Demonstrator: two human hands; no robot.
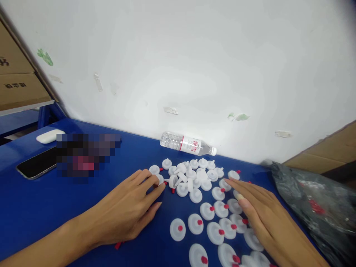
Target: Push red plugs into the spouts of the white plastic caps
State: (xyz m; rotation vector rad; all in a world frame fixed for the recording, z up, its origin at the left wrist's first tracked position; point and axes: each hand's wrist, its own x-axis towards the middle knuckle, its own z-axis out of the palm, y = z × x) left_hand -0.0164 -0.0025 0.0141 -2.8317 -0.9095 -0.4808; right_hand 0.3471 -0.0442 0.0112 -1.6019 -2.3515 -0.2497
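Note:
Several white plastic discs lie on the blue table (33,211). Those with red pins (195,223) are spread in rows near me, and a loose pile without pins (191,174) lies farther back. My left hand (130,211) rests flat on the table, fingers stretched toward a white disc (160,179) at the pile's left edge, fingertips touching it. My right hand (261,215) lies flat and open over the discs at the right, covering some. A small red pin (118,245) lies under my left wrist.
A clear water bottle (187,144) lies on its side against the white wall. A phone (37,165) and a white case (50,136) sit at the left. A black plastic bag (314,207) lies at the right, with cardboard boxes (16,85) beyond the table ends.

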